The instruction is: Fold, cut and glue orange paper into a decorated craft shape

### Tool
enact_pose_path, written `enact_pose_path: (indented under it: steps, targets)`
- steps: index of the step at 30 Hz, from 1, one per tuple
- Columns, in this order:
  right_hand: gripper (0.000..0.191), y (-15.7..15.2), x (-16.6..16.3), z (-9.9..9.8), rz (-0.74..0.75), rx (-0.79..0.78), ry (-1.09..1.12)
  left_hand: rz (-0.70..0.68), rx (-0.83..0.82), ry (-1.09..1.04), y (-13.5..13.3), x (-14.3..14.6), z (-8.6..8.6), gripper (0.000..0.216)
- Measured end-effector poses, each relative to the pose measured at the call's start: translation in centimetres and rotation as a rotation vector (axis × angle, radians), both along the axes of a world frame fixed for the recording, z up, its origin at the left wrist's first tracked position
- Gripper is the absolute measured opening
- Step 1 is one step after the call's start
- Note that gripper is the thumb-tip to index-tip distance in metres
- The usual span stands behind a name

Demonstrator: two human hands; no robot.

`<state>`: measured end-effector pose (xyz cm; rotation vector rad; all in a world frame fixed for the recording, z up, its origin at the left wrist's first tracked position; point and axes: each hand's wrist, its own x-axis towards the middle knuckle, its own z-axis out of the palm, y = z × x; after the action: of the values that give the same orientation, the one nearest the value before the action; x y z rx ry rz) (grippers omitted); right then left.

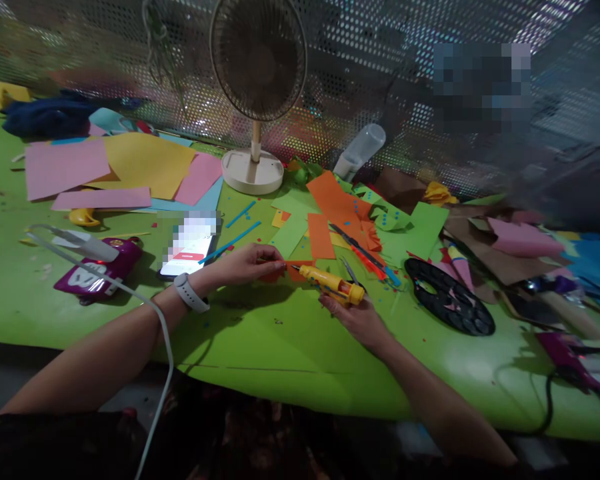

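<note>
My right hand [357, 319] grips a yellow glue gun [330, 283], its nozzle pointing left over the green table [260, 347]. My left hand [247, 262], with a grey watch on the wrist, pinches a small orange paper piece [295, 269] right at the nozzle tip. Both hands are closed around what they hold. A phone [190, 245] with a lit screen lies just left of my left hand.
A desk fan [257, 93] stands at the back. Pink and yellow paper sheets [125, 167] lie at the far left, orange and green scraps [340, 213] in the middle. A black round tray [450, 297], a purple packet [100, 270] and a white cable [165, 333] lie nearby.
</note>
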<state>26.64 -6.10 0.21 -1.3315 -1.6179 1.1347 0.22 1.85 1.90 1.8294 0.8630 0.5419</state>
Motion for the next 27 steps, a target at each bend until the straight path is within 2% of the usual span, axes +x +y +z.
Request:
enact_pose_path:
  steps: [14,23,27]
  targets:
    - [0.031,0.01,-0.22,0.22,0.035,-0.012,0.011,-0.018,0.007,-0.02,0.04,0.03,0.02,0.029]
    - [0.047,0.01,-0.35,0.12,0.005,-0.032,-0.006,-0.035,0.044,0.026,0.28,-0.16,-0.32,0.032]
    - [0.048,-0.04,-0.4,0.17,0.0,-0.034,-0.013,-0.043,0.061,0.03,0.25,-0.11,-0.12,0.03]
